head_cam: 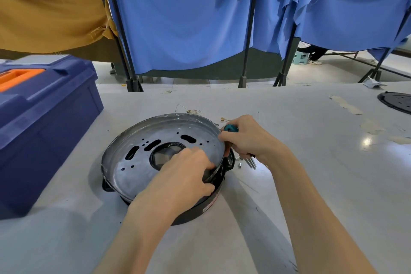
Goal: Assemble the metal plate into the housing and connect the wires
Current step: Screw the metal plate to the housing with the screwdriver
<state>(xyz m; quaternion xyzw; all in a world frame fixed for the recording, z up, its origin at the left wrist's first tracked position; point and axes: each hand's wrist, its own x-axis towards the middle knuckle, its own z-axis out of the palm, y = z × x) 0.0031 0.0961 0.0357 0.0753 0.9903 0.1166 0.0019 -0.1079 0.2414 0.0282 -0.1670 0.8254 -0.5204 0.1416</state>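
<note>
Hands (184, 176), tool (231, 128) at tilted metal plate (133, 173)

Your left forearm rises bare from the bottom edge, angling to the right. Your left hand (189, 173) lies palm-down, its fingers curled over the near right rim of the metal plate (142, 169) and the thumb beneath, pinching it. Your right forearm, also bare, runs in from the lower right corner. Your right hand (249, 138) is wrapped in a fist round the teal handle of a screwdriver (231, 128), knuckles up. It sits just beside the left hand, apart from it.
</note>
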